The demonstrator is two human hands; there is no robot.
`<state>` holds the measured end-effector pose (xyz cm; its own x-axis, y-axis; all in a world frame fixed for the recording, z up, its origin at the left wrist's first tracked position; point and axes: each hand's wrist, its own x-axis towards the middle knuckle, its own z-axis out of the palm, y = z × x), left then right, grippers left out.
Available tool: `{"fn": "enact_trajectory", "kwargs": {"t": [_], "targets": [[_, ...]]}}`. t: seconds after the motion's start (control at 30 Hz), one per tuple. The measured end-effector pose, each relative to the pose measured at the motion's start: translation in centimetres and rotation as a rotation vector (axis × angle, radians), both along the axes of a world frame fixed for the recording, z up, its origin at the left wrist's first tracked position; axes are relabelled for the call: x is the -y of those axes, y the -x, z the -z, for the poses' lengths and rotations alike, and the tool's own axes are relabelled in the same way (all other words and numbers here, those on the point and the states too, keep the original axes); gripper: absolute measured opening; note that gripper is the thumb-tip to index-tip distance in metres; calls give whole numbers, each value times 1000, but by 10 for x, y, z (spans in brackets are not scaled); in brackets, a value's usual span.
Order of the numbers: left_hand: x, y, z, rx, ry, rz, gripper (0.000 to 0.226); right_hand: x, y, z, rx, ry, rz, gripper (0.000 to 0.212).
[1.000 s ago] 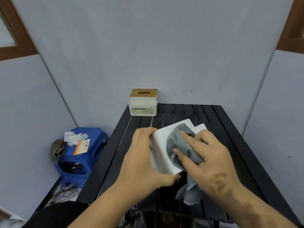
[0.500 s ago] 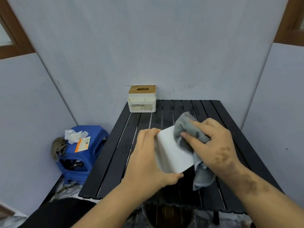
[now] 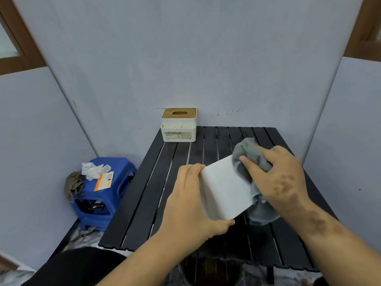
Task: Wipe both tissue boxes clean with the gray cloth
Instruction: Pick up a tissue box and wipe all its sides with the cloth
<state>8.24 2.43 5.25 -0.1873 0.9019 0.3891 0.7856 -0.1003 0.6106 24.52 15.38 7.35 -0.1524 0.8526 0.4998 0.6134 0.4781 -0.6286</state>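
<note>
A plain white tissue box [image 3: 224,188] is held tilted above the black slatted table [image 3: 156,182]. My left hand [image 3: 191,201] grips its left side, thumb under the near corner. My right hand [image 3: 278,178] holds the gray cloth [image 3: 248,153] bunched against the box's far right edge, and a loose end of the cloth hangs below the hand. A second tissue box [image 3: 179,127], white with a wooden lid, stands at the table's far left corner against the wall.
A blue plastic stool [image 3: 115,195] with crumpled white paper, an orange card and a brown rag on it stands on the floor left of the table. Grey walls close in on three sides. A dark round bin sits below the table's near edge.
My right hand has slid the cloth from the middle of the box's face up to its far right edge. The box has tilted further and both hands have moved slightly away from me.
</note>
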Motion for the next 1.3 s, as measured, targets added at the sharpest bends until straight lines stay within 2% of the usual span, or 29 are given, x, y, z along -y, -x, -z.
{"fn": "enact_trajectory", "kwargs": {"t": [0.07, 0.2, 0.3, 0.4, 0.5, 0.57, 0.63, 0.7, 0.77, 0.83, 0.9, 0.97, 1.03, 1.13, 1.23, 1.3], "targets": [[1, -4, -1, 6, -9, -8, 96, 21, 13, -1, 29, -73, -32, 34], [0, -5, -1, 60, -22, -31, 82, 53, 29, 2, 33, -180, -321, 45], [0, -1, 2, 25, -15, -22, 95, 14, 6, 2, -13, -62, -158, 17], [1, -3, 3, 15, -10, -16, 100, -16, -19, 1, -84, 74, -37, 30], [0, -6, 4, 16, -13, -26, 98, 5, -3, 6, -22, 16, -9, 21], [-2, -4, 3, 47, -25, -42, 90, 33, 15, 10, 33, -136, -141, 31], [-3, -1, 3, 65, -33, -43, 84, 46, 19, 8, 91, -164, -298, 45], [-5, 1, 4, 61, -33, -33, 90, 27, 7, 10, 80, -135, -262, 31], [-5, 0, 4, 41, -28, -18, 97, -5, -14, 7, 11, -25, -128, 19], [-4, -3, 2, 5, -28, -3, 98, -19, -26, 7, -39, 70, -43, 28], [-4, -6, 0, -29, -41, 7, 96, -6, -14, 9, 21, 20, -1, 24], [-4, -8, 0, -32, -67, 15, 88, 25, 9, 11, 59, -151, -128, 26], [-5, -8, 0, -21, -77, 16, 83, 37, 18, 6, 58, -197, -254, 39], [-6, -4, 1, -41, -71, 5, 96, 1, -4, 4, 28, -43, -122, 22], [-4, -6, 1, -59, -55, 9, 99, -23, -25, 6, -61, 96, -20, 32], [-4, -7, 2, -53, -55, 6, 97, -8, -15, 11, 49, 45, 18, 28]]}}
